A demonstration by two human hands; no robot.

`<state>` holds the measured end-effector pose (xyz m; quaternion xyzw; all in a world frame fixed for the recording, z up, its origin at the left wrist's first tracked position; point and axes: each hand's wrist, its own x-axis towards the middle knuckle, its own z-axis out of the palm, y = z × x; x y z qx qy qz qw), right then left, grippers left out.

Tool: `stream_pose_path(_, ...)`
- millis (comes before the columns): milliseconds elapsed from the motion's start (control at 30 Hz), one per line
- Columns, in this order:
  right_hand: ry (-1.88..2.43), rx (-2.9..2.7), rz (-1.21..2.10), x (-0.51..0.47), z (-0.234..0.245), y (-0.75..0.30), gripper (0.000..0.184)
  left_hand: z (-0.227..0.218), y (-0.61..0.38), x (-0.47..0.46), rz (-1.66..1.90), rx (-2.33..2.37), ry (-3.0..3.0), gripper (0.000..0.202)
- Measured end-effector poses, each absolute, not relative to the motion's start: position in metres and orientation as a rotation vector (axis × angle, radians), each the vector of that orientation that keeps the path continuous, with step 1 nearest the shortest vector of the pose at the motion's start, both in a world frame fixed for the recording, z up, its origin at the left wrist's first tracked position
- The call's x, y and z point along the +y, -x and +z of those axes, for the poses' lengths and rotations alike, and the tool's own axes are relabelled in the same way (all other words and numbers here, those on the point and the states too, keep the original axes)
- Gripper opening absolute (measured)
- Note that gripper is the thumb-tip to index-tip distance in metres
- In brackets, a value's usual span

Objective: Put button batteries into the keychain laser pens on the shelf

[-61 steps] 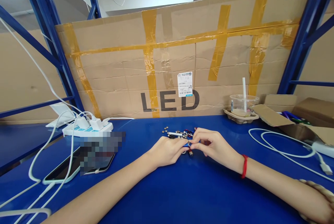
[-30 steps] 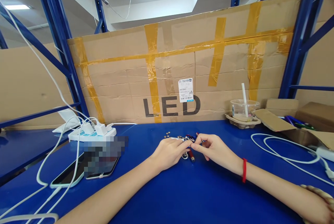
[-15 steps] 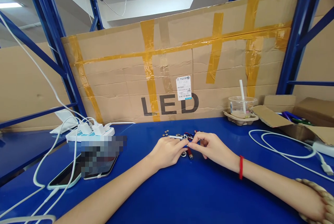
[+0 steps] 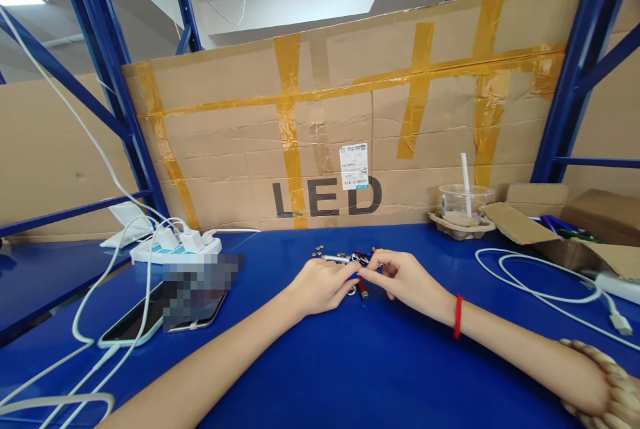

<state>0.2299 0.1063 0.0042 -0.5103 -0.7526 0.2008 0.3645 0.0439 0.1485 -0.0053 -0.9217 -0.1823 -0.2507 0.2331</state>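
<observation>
Over the blue tabletop (image 4: pixel 320 369), my left hand (image 4: pixel 323 284) and my right hand (image 4: pixel 400 274) meet at the fingertips. Both are closed in a pinch, and what lies between the fingers is mostly hidden; a bit of blue shows there. Just beneath the fingertips lies a small red tube (image 4: pixel 363 291) with a metal end, beside a metal ring (image 4: pixel 352 291). Behind my left fingers is a slim silver tube (image 4: pixel 336 259). Several small round metal pieces (image 4: pixel 318 252) are scattered past it. More red and metallic bits are partly covered by my right hand.
To the left are a white power strip (image 4: pixel 175 252) with plugs and cables, and a phone (image 4: pixel 135 322) beside a dark blurred patch. At right stand a plastic cup (image 4: pixel 466 201) with a straw, an open cardboard box (image 4: pixel 530 225) and a coiled white cable (image 4: pixel 540 292). Taped cardboard (image 4: pixel 225 149) closes the back.
The view has shifted slightly. Both hands keep their pinch at the same spot, with only tiny finger movement.
</observation>
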Motion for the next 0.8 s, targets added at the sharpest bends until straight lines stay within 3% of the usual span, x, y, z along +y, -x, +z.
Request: stream_pose_path(800,1.240,-1.928,0.599,0.1096,0.0000,-0.2322,0.034,-0.0062,-0.0450,0.1503,-0.754,-0.422,2.473,0.021)
